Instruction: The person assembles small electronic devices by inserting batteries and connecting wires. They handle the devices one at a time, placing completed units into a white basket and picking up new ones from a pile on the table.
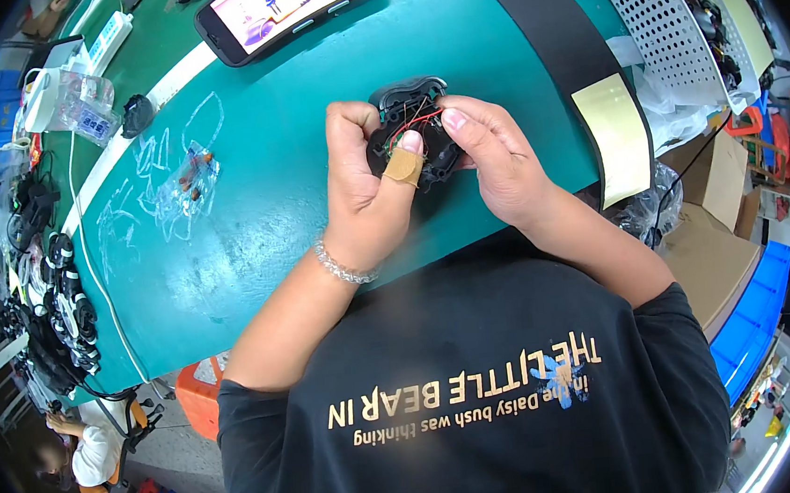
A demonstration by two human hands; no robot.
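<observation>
Over the green table, both my hands work on an opened black plastic housing (434,157) with thin wires inside. My left hand (356,179) is closed around its left side, the thumb pressing on the inside. A tan bandage (402,167) wraps that thumb. On the other side, my right hand (500,157) pinches at the housing's upper right edge, where a red wire (420,120) ends at the fingertips. Whether those fingers grip the wire alone or the rim as well is hard to make out. The underside of the housing is hidden.
A phone (289,7) with a lit screen stands at the back. To the left lie a clear bag of small parts (192,180), a white cable (83,227) and bundled black cables (66,303). At right are a black strip (544,17), a perforated tray (657,17) and a cardboard box (716,261).
</observation>
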